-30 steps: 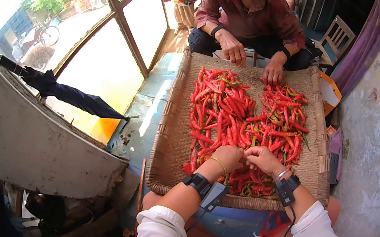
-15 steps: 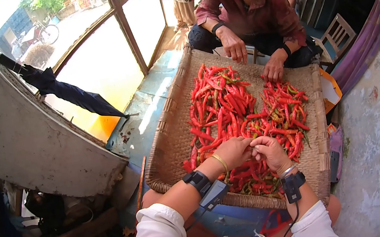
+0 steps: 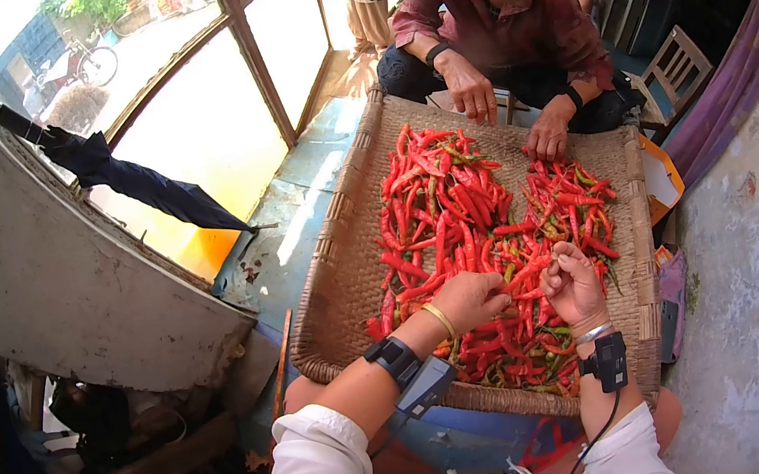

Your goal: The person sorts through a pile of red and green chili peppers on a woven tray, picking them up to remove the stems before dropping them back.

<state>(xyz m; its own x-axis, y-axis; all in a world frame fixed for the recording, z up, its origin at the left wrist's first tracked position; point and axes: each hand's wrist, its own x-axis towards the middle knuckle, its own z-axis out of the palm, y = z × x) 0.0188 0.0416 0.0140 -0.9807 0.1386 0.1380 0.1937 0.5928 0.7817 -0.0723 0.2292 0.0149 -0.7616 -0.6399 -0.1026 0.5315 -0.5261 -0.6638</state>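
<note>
Woven tray (image 3: 336, 275) heaped with chillies (image 3: 457, 213); left hand (image 3: 472, 299) closed on pile, right hand (image 3: 573, 284) fisted.

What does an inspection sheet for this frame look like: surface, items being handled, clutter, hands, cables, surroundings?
Surface: woven tray, rim bare on the left side.
Things handled: red chillies heaped in two piles, some green stems mixed in.
Clutter: orange-edged box beside the tray's right rim.
Hands: left hand resting on the near chillies; right hand raised and closed, what it holds cannot be told.
Cables: thin cable running from the right wrist device to the sleeve.
Surroundings: another person seated opposite, both hands at the far rim; folded umbrella by the window; wooden chair behind.
</note>
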